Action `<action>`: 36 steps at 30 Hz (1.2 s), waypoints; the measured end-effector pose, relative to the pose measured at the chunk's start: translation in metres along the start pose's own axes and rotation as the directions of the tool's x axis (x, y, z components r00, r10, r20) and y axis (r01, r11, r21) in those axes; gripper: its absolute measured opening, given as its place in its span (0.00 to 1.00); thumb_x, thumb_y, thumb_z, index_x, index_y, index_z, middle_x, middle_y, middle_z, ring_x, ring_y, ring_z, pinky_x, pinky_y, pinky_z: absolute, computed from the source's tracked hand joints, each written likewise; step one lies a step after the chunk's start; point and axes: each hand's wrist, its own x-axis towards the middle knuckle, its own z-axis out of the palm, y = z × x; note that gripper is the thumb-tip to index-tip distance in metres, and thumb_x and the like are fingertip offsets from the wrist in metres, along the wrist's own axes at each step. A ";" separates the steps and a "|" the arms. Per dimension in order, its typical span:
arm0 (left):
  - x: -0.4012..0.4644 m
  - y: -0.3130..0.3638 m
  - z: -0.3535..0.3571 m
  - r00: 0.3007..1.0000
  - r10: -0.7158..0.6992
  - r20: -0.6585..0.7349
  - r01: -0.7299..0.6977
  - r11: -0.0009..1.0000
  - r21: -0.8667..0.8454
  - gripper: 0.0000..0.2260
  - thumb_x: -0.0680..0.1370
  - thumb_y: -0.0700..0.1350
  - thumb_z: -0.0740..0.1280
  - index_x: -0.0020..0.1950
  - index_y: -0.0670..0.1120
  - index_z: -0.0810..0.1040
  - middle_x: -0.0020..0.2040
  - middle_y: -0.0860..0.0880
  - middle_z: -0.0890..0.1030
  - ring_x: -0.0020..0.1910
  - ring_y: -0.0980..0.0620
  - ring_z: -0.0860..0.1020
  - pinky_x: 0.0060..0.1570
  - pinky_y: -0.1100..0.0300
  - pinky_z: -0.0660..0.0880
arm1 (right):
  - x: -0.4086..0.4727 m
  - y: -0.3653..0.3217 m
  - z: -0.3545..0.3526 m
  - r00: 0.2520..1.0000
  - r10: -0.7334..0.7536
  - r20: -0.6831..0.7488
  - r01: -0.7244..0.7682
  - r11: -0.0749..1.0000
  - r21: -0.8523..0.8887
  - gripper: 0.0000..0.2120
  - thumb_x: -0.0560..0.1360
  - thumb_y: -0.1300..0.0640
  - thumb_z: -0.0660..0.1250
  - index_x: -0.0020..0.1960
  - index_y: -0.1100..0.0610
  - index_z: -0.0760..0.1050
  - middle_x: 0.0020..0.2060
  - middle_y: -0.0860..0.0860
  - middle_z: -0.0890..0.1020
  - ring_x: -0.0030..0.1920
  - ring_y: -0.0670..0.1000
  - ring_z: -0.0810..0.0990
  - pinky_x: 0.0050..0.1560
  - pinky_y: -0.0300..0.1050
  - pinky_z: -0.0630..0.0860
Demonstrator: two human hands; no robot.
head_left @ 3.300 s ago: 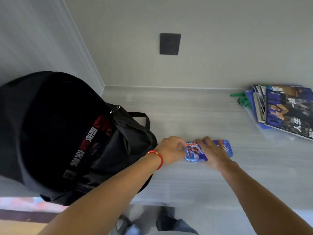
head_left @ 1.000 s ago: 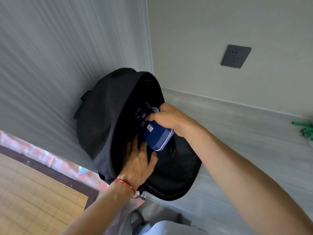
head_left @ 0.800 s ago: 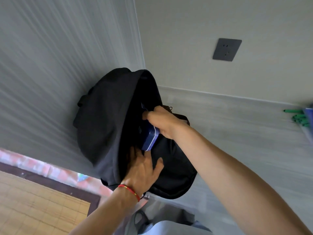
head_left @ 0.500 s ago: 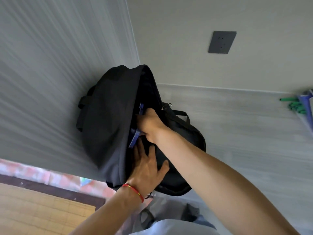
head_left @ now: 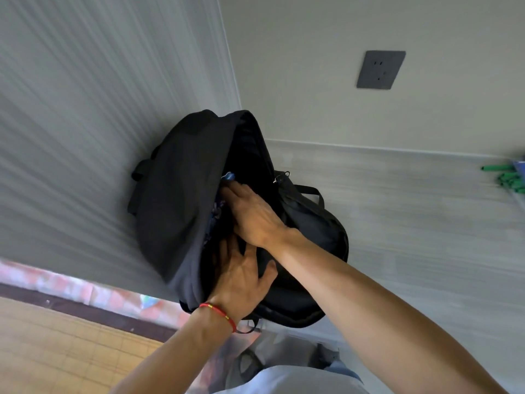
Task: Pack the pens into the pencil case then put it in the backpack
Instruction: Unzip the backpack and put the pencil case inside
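My left hand [head_left: 241,277], nearest me, lies flat with fingers spread in the backpack [head_left: 181,200] mouth. My right hand [head_left: 252,211] presses straight fingers on the pencil case [head_left: 228,176], its blue corner peeking at eleven o'clock.

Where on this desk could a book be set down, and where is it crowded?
Free: the bare stretch of desk between the backpack and the green pens, back to the wall. Crowded: the backpack's mouth, where the right hand and left hand sit beside the mostly hidden pencil case.
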 end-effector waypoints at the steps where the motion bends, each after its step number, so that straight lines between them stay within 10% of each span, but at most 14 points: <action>1: 0.000 0.000 0.000 1.000 0.001 -0.017 -0.001 1.000 -0.014 0.33 0.76 0.64 0.54 0.76 0.47 0.58 0.75 0.37 0.59 0.73 0.38 0.57 0.75 0.44 0.56 | 0.000 0.003 -0.002 1.000 -0.030 0.001 0.030 0.999 -0.030 0.32 0.72 0.66 0.67 0.74 0.54 0.67 0.74 0.53 0.68 0.70 0.57 0.70 0.65 0.54 0.73; 6: 0.004 0.002 -0.004 0.997 -0.033 -0.066 0.033 0.999 0.002 0.27 0.77 0.60 0.54 0.73 0.48 0.65 0.76 0.39 0.59 0.74 0.41 0.58 0.74 0.45 0.58 | 0.003 0.020 -0.006 0.949 -0.123 0.290 0.172 0.973 -0.151 0.33 0.76 0.64 0.64 0.77 0.44 0.62 0.79 0.47 0.62 0.79 0.52 0.57 0.77 0.55 0.59; 16: 0.014 0.003 -0.015 0.978 -0.160 -0.137 0.152 0.986 -0.066 0.26 0.78 0.45 0.59 0.75 0.38 0.61 0.73 0.41 0.65 0.70 0.42 0.65 0.74 0.54 0.57 | 0.007 0.020 -0.016 0.908 -0.083 0.411 0.221 0.928 -0.300 0.24 0.80 0.57 0.60 0.74 0.41 0.66 0.75 0.44 0.68 0.79 0.52 0.55 0.77 0.62 0.51; 31: 0.012 0.013 -0.020 0.968 -0.217 -0.125 0.226 0.972 0.058 0.28 0.74 0.44 0.60 0.74 0.38 0.62 0.75 0.43 0.61 0.71 0.43 0.62 0.75 0.55 0.56 | 0.005 0.021 -0.023 0.858 -0.074 0.508 0.260 0.916 -0.306 0.25 0.80 0.58 0.61 0.75 0.41 0.66 0.77 0.44 0.64 0.80 0.52 0.50 0.77 0.65 0.47; 36: 0.013 0.012 -0.023 0.960 -0.245 -0.132 0.251 0.968 0.027 0.30 0.72 0.46 0.62 0.73 0.37 0.63 0.75 0.42 0.62 0.70 0.42 0.62 0.74 0.54 0.55 | -0.005 0.026 -0.030 0.938 -0.244 0.244 0.302 0.924 -0.236 0.26 0.74 0.65 0.65 0.70 0.47 0.74 0.69 0.48 0.76 0.75 0.54 0.65 0.74 0.54 0.63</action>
